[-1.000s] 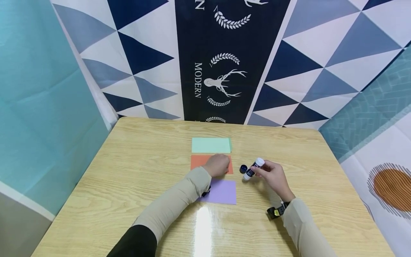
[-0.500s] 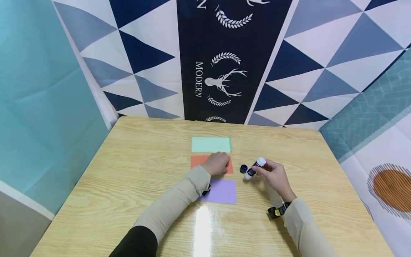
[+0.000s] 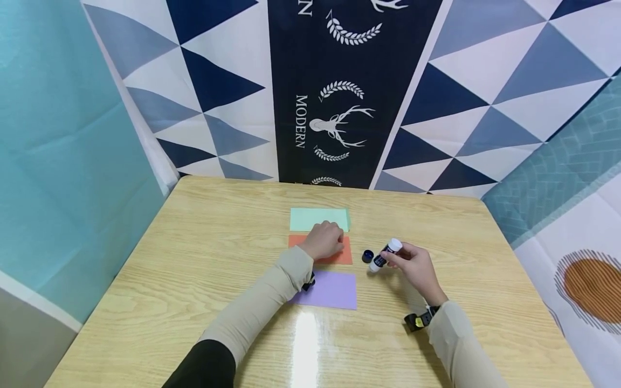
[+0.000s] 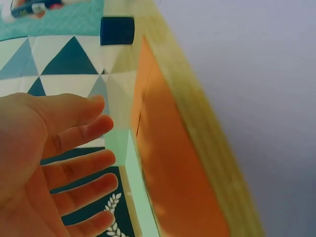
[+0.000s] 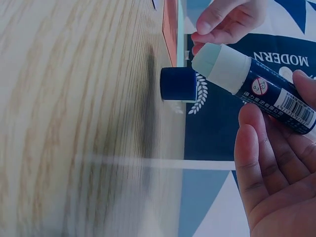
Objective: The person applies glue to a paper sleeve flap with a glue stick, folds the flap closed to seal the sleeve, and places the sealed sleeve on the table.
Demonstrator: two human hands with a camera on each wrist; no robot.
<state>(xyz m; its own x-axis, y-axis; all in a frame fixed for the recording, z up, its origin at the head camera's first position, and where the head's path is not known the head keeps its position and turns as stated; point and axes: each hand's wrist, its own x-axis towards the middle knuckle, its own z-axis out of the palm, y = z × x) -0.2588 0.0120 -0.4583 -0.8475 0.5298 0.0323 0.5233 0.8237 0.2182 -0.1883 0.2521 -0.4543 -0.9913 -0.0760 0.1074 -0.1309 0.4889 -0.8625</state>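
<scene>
My left hand [image 3: 322, 241] hovers over the orange paper [image 3: 345, 257] and holds nothing. In the left wrist view its fingers [image 4: 81, 190] are spread apart and loosely extended beside that sheet. My right hand [image 3: 417, 271] grips an uncapped glue stick [image 3: 385, 255], which tilts with its bare end down toward the table. Seen from the right wrist, the pale glue tip [image 5: 206, 58] sticks out of the white collar, and thumb and fingers lie round the dark blue label. The dark blue cap [image 3: 367, 256] stands on the table just left of the glue stick.
A mint green paper [image 3: 315, 218] lies beyond the orange one. Nearer to me is a purple paper [image 3: 335, 291], partly covered by the left wrist. All rest on a wooden table [image 3: 218, 231], with patterned cloth [image 3: 233, 113] hanging behind its far edge.
My left hand has lifted off the orange paper and shifted slightly away from me, its fingers loosening. The right hand and glue stick have stayed almost still.
</scene>
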